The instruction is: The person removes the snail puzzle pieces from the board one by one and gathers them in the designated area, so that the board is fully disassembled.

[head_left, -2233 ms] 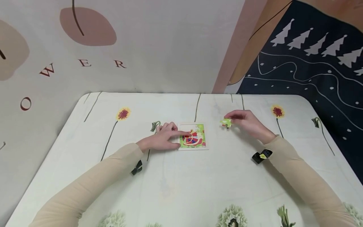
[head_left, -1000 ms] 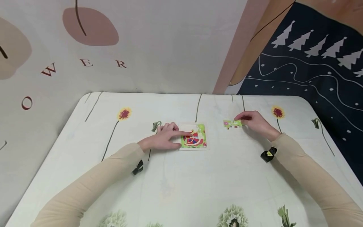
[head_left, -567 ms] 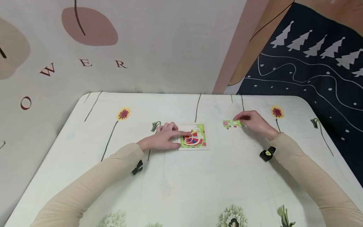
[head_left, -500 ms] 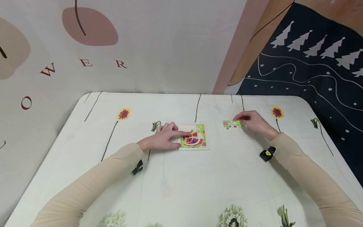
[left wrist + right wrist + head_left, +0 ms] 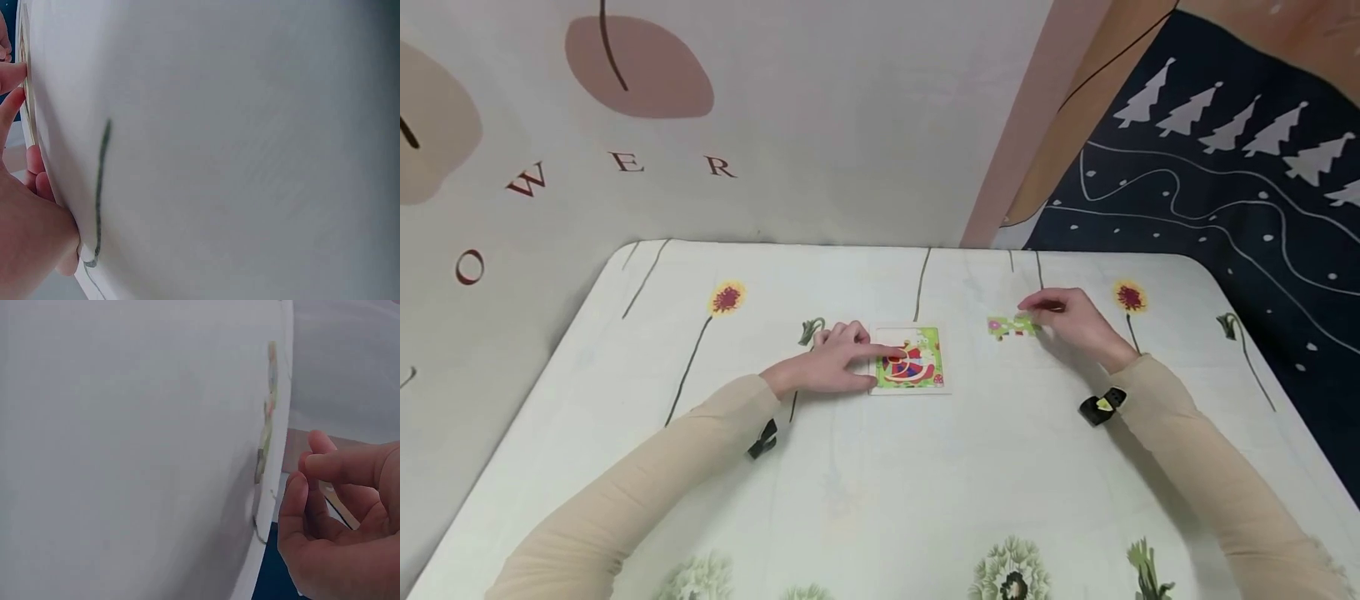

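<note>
A small square jigsaw puzzle with red, purple and green picture pieces lies flat in its pale tray mid-table. My left hand rests at its left side, index finger stretched over the picture and thumb by the tray's left edge. To the right, green puzzle pieces lie side by side on the cloth. Just above their right end hovers my right hand. In the right wrist view its thumb and fingertips are loosely bent together with nothing between them, apart from the row of pieces.
A white cloth printed with flowers covers the table. A pale wall hanging with lettering stands behind it, and a dark fabric with white trees hangs at the right.
My right hand held a green puzzle piece earlier, then set it down at the right and has now let go, lifting slightly. My left hand has stayed on the puzzle.
</note>
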A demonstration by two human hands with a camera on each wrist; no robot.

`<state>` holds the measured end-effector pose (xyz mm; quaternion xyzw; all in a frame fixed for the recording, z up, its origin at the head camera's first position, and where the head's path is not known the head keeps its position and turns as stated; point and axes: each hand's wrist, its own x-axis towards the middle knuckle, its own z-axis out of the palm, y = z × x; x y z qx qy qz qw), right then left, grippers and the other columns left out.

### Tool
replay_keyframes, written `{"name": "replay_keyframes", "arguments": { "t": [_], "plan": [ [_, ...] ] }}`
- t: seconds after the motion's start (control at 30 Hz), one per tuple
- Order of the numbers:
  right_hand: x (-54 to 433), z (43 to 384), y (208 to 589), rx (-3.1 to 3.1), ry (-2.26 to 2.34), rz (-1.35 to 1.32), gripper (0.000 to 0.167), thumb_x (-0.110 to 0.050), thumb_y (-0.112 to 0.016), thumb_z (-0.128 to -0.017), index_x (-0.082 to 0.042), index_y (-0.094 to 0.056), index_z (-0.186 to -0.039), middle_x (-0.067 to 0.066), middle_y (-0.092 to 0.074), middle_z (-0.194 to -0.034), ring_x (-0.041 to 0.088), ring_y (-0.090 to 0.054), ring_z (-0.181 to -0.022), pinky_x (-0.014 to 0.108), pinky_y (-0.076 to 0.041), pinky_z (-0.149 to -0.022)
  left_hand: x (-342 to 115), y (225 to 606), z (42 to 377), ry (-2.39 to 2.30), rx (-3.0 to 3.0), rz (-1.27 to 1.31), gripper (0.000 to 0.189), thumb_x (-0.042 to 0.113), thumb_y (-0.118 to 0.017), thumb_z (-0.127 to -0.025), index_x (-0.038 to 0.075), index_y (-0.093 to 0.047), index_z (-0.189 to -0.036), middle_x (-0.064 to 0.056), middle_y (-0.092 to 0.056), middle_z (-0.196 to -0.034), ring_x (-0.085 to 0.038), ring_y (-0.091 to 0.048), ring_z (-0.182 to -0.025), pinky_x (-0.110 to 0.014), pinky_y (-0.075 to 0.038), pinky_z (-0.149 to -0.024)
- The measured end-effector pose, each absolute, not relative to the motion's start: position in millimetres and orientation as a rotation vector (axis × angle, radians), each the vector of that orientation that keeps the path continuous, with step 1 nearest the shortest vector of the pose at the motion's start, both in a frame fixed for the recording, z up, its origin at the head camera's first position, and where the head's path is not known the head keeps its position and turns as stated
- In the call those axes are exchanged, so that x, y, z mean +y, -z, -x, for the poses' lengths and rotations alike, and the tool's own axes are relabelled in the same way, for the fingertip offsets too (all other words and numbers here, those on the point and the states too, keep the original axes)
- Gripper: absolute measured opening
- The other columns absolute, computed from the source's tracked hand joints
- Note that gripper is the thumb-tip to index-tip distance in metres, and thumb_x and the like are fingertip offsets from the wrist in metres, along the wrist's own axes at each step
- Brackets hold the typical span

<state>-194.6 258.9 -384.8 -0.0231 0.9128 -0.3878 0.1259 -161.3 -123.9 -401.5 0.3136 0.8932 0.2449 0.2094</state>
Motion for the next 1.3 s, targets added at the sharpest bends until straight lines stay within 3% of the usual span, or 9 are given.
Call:
{"name": "replay_keyframes", "arguments": {
  "t": [0.17,0.4,0.57,0.7,0.93,1.1,1.3],
  "plan": [
    [256,189,379,2.652,1.203,0.057,0.028,-0.009,-0.052,-0.101,-0.001,-0.065,-0.125,0.019,-0.06,-0.131,0.026,-0.051,-0.113,0.037,-0.039,-0.096,-123,401,162,-0.665,2.498,-0.878,0.058,0.031,-0.064,-0.089,0.037,-0.051,-0.145,-0.005,-0.045,-0.113,-0.023,-0.033,-0.1,-0.044,-0.019,-0.089],
    [245,184,368,2.653,1.295,0.112,0.027,-0.007,-0.052,-0.1,0.001,-0.066,-0.122,0.019,-0.062,-0.126,0.009,-0.052,-0.1,0.018,-0.042,-0.084,-118,398,159,-0.672,2.529,-0.845,0.057,0.027,-0.065,-0.088,0.036,-0.054,-0.143,-0.006,-0.044,-0.111,-0.023,-0.033,-0.096,-0.038,-0.023,-0.084],
    [233,181,363,2.622,1.354,0.164,0.027,-0.005,-0.053,-0.1,0.004,-0.065,-0.122,0.021,-0.061,-0.125,0.004,-0.053,-0.096,0.012,-0.044,-0.08,-112,391,157,-0.676,2.542,-0.858,0.057,0.02,-0.066,-0.085,0.028,-0.058,-0.141,-0.01,-0.046,-0.116,-0.025,-0.035,-0.101,-0.035,-0.025,-0.081],
    [224,180,361,2.598,1.368,0.183,0.027,-0.005,-0.054,-0.099,0.004,-0.065,-0.122,0.021,-0.062,-0.126,0.005,-0.055,-0.096,0.016,-0.045,-0.08,-105,388,156,-0.688,2.527,-0.889,0.054,0.017,-0.067,-0.086,0.02,-0.06,-0.139,-0.011,-0.05,-0.122,-0.026,-0.038,-0.107,-0.035,-0.027,-0.083],
    [214,180,361,2.566,1.381,0.213,0.028,-0.007,-0.055,-0.099,0.003,-0.065,-0.123,0.021,-0.062,-0.128,0.013,-0.057,-0.098,0.021,-0.046,-0.078,-94,385,158,-0.759,2.449,-0.898,0.054,0.015,-0.065,-0.088,0.017,-0.056,-0.142,-0.011,-0.053,-0.121,-0.025,-0.043,-0.11,-0.036,-0.033,-0.087],
    [206,182,363,2.511,1.41,0.233,0.028,-0.005,-0.055,-0.098,0.004,-0.064,-0.123,0.023,-0.061,-0.126,0.016,-0.062,-0.092,0.024,-0.049,-0.075,-88,385,163,-0.772,2.429,-0.979,0.05,0.013,-0.065,-0.091,0.01,-0.056,-0.14,-0.014,-0.056,-0.115,-0.024,-0.047,-0.102,-0.034,-0.038,-0.087],
    [194,186,365,2.477,1.407,0.288,0.027,-0.004,-0.056,-0.098,0.004,-0.064,-0.123,0.025,-0.062,-0.124,0.027,-0.059,-0.096,0.024,-0.051,-0.076,-85,388,169,-0.767,2.394,-0.962,0.046,0.015,-0.066,-0.092,0.014,-0.06,-0.138,-0.013,-0.056,-0.117,-0.023,-0.047,-0.104,-0.032,-0.04,-0.089]
  ]
}}
